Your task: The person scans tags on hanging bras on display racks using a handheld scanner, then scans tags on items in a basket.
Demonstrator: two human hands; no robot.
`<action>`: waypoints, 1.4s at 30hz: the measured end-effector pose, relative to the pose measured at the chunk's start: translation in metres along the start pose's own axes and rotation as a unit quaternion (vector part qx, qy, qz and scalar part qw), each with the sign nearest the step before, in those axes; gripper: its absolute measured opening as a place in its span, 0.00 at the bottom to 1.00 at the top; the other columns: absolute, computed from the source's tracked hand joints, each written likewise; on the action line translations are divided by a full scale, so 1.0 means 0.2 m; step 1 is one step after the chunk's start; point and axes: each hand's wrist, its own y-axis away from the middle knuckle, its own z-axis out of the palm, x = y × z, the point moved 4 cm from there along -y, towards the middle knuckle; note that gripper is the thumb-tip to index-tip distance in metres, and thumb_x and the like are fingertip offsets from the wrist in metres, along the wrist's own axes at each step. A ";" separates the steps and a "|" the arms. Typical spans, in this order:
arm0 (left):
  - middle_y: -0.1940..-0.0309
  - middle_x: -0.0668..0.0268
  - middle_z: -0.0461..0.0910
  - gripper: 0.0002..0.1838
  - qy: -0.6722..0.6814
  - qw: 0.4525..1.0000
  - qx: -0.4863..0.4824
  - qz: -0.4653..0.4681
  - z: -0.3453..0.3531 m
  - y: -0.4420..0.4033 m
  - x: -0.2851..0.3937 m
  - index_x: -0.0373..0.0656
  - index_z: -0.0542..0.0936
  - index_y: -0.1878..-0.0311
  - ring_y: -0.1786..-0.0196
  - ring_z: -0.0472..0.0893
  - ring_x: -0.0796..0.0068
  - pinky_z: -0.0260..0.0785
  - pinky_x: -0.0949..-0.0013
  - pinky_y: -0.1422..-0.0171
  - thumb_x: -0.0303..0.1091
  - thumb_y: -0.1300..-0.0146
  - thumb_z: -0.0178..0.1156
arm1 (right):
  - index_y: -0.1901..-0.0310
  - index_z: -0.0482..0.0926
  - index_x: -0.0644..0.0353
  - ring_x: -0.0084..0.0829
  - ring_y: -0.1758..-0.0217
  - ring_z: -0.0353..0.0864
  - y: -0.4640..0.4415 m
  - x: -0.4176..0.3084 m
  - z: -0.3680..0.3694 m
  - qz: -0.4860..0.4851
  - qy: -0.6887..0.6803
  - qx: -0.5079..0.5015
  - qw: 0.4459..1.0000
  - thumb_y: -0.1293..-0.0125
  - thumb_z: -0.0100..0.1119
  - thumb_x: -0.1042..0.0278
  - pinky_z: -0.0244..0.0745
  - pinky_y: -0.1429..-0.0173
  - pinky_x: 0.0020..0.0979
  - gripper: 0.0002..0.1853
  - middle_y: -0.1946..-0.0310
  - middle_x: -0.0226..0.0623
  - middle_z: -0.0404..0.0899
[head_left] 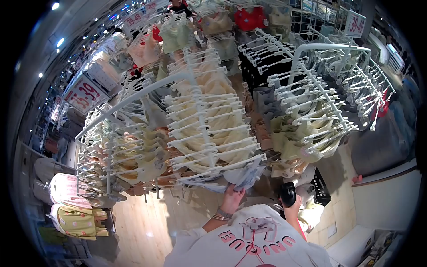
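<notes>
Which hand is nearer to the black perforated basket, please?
Right: the right hand, holding a black handheld scanner, appears just left of the basket; the left hand is farther left, at the pale blue bra.

Over the wooden floor at near left, I have open room. On the far side, tightly packed white hangers bar my left fingers; a pale rack bar slants across farther left. A black basket obstructs the right, past my right fingers.

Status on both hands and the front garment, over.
Left hand at pale-blue garment. Right hand gripping black handheld device. Nothing visibly blocking left hand.
</notes>
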 end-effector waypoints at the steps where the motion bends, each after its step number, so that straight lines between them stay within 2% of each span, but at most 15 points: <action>1: 0.44 0.67 0.74 0.17 -0.007 1.000 -0.001 0.000 0.00 0.00 0.00 0.49 0.73 0.46 0.41 0.71 0.67 0.67 0.60 0.40 0.37 0.37 0.62 | 0.56 0.77 0.62 0.50 0.49 0.69 0.02 0.03 -0.01 0.001 0.022 0.005 1.000 0.55 0.75 0.64 0.64 0.45 0.46 0.25 0.60 0.43 0.76; 2: 0.45 0.67 0.74 0.18 -0.014 1.000 -0.002 -0.001 0.01 0.00 0.00 0.48 0.73 0.46 0.41 0.71 0.66 0.67 0.60 0.39 0.38 0.37 0.62 | 0.55 0.77 0.63 0.49 0.47 0.69 0.04 0.06 -0.02 0.034 0.029 -0.008 0.999 0.54 0.75 0.61 0.62 0.43 0.46 0.25 0.56 0.44 0.74; 6: 0.46 0.64 0.74 0.19 -0.046 0.999 0.009 0.001 0.02 0.02 0.00 0.45 0.73 0.45 0.42 0.72 0.64 0.67 0.59 0.36 0.41 0.36 0.61 | 0.56 0.75 0.64 0.51 0.48 0.70 0.09 0.10 -0.05 0.095 0.044 0.019 0.994 0.52 0.74 0.58 0.62 0.44 0.47 0.26 0.57 0.47 0.74; 9: 0.45 0.59 0.73 0.23 -0.046 0.999 0.001 -0.026 -0.03 0.00 -0.01 0.43 0.71 0.42 0.42 0.74 0.63 0.66 0.59 0.33 0.43 0.37 0.62 | 0.56 0.75 0.65 0.52 0.49 0.70 0.12 0.13 -0.04 0.089 0.048 0.018 0.995 0.52 0.74 0.59 0.63 0.44 0.47 0.26 0.58 0.49 0.74; 12: 0.43 0.56 0.72 0.22 -0.055 0.998 -0.011 -0.039 -0.04 -0.01 -0.02 0.41 0.69 0.41 0.40 0.73 0.59 0.64 0.57 0.31 0.44 0.32 0.56 | 0.56 0.75 0.65 0.52 0.49 0.71 0.15 0.18 0.00 0.120 0.012 -0.021 0.992 0.53 0.74 0.61 0.64 0.45 0.46 0.26 0.58 0.49 0.75; 15: 0.41 0.53 0.71 0.22 -0.085 0.995 -0.028 -0.048 0.07 0.04 0.00 0.39 0.67 0.39 0.36 0.71 0.56 0.63 0.56 0.30 0.45 0.28 0.46 | 0.55 0.75 0.64 0.52 0.49 0.71 0.17 0.16 0.01 0.108 0.008 -0.043 0.993 0.53 0.74 0.63 0.65 0.45 0.46 0.25 0.58 0.49 0.75; 18: 0.39 0.51 0.69 0.24 -0.119 0.992 0.015 -0.046 0.19 0.09 0.02 0.37 0.65 0.37 0.33 0.69 0.53 0.62 0.55 0.29 0.46 0.26 0.38 | 0.55 0.76 0.65 0.51 0.49 0.71 0.19 0.16 0.02 0.099 0.018 -0.068 0.993 0.54 0.73 0.65 0.65 0.44 0.46 0.25 0.57 0.47 0.75; 24: 0.36 0.47 0.66 0.28 -0.084 0.994 0.014 -0.068 0.28 0.15 0.04 0.30 0.63 0.37 0.31 0.67 0.51 0.61 0.53 0.28 0.45 0.26 0.33 | 0.57 0.79 0.64 0.48 0.48 0.71 0.23 0.14 0.02 0.076 0.021 -0.070 0.994 0.58 0.71 0.68 0.65 0.43 0.45 0.23 0.55 0.42 0.75; 27: 0.36 0.46 0.66 0.28 -0.059 0.995 -0.009 -0.083 0.29 0.15 0.04 0.28 0.63 0.37 0.31 0.66 0.50 0.61 0.53 0.28 0.43 0.28 0.34 | 0.58 0.75 0.66 0.55 0.53 0.72 0.24 0.13 0.01 0.034 0.048 -0.064 0.996 0.55 0.75 0.61 0.67 0.48 0.47 0.26 0.61 0.51 0.75; 30: 0.36 0.45 0.66 0.28 -0.029 0.996 -0.011 -0.089 0.28 0.15 0.05 0.29 0.63 0.37 0.31 0.66 0.51 0.62 0.52 0.29 0.43 0.31 0.36 | 0.57 0.75 0.66 0.53 0.50 0.71 0.25 0.12 0.00 0.029 0.074 -0.072 0.994 0.55 0.74 0.62 0.65 0.46 0.46 0.25 0.60 0.50 0.75; 33: 0.36 0.45 0.67 0.28 -0.011 0.996 0.001 -0.085 0.28 0.15 0.06 0.30 0.64 0.37 0.32 0.67 0.52 0.62 0.53 0.31 0.43 0.32 0.37 | 0.60 0.80 0.63 0.47 0.47 0.71 0.27 0.13 -0.01 0.053 0.077 -0.047 0.995 0.60 0.73 0.68 0.63 0.41 0.45 0.22 0.55 0.41 0.75; 39: 0.37 0.47 0.68 0.28 0.043 0.996 0.000 -0.083 0.26 0.15 0.06 0.31 0.64 0.38 0.35 0.70 0.55 0.62 0.54 0.32 0.45 0.33 0.41 | 0.59 0.80 0.63 0.47 0.47 0.71 0.32 0.19 -0.06 0.045 0.099 -0.038 0.993 0.64 0.77 0.65 0.63 0.41 0.46 0.27 0.54 0.43 0.75; 42: 0.40 0.49 0.68 0.30 0.042 0.997 0.000 -0.066 0.26 0.16 0.06 0.33 0.63 0.38 0.37 0.70 0.55 0.63 0.54 0.33 0.46 0.37 0.48 | 0.58 0.80 0.64 0.49 0.47 0.72 0.35 0.21 -0.10 0.070 0.087 -0.028 0.993 0.64 0.78 0.65 0.65 0.43 0.46 0.27 0.53 0.45 0.75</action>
